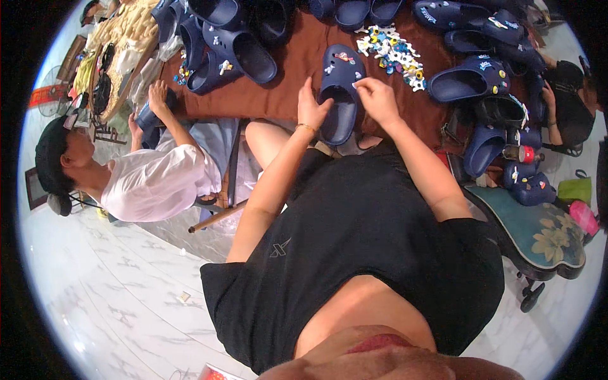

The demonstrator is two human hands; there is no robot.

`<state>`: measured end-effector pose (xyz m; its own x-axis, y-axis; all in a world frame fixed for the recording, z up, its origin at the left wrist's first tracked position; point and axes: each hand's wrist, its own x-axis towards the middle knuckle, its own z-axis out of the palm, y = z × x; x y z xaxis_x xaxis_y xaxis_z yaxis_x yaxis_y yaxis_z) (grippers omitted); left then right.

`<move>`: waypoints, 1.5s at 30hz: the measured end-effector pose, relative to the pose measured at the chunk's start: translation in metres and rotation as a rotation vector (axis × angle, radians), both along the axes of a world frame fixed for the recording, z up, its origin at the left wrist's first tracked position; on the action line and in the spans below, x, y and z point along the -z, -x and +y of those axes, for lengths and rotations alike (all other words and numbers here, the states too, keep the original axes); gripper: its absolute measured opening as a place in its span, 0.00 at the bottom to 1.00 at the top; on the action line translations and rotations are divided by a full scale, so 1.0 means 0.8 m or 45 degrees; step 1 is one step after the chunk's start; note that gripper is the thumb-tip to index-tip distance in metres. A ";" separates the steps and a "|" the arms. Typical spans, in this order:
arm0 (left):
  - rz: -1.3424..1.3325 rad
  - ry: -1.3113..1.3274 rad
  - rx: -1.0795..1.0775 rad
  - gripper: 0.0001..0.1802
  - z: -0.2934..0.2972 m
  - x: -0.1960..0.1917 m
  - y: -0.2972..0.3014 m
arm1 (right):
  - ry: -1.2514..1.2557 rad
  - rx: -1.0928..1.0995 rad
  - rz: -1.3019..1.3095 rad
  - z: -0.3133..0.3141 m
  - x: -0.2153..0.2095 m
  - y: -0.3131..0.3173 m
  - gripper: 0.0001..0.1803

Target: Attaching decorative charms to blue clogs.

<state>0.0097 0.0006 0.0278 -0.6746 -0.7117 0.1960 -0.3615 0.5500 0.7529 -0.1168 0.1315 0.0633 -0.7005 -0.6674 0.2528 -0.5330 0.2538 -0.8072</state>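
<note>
Your left hand [312,106] is spread with its thumb at the left side of a navy slipper [340,117], which lies in front of you at the near edge of the brown cloth [278,96]. Your right hand [375,100] has its fingertips bunched at the opposite side; whether they grip anything is too small to tell. Loose charms [394,56] crowd the space just beyond it. More slippers [465,81] hem you in on the right, and a co-worker [158,180] sits at your left.
</note>
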 end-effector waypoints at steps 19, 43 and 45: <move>-0.980 0.234 0.538 0.14 0.029 0.003 0.066 | -0.101 -0.224 0.344 -0.024 0.051 0.059 0.10; -0.992 0.123 0.509 0.18 0.026 0.015 0.071 | -0.403 -0.027 -0.524 -0.028 0.041 0.038 0.23; -1.016 0.143 0.545 0.18 0.025 0.014 0.068 | -0.462 -0.058 -0.624 -0.028 0.024 0.039 0.22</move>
<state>-0.0450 0.0209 0.0163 -0.8417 -0.3743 -0.3891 -0.5001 0.8121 0.3006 -0.1482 0.1092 0.0441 -0.6466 -0.6825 -0.3408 -0.1385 0.5444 -0.8273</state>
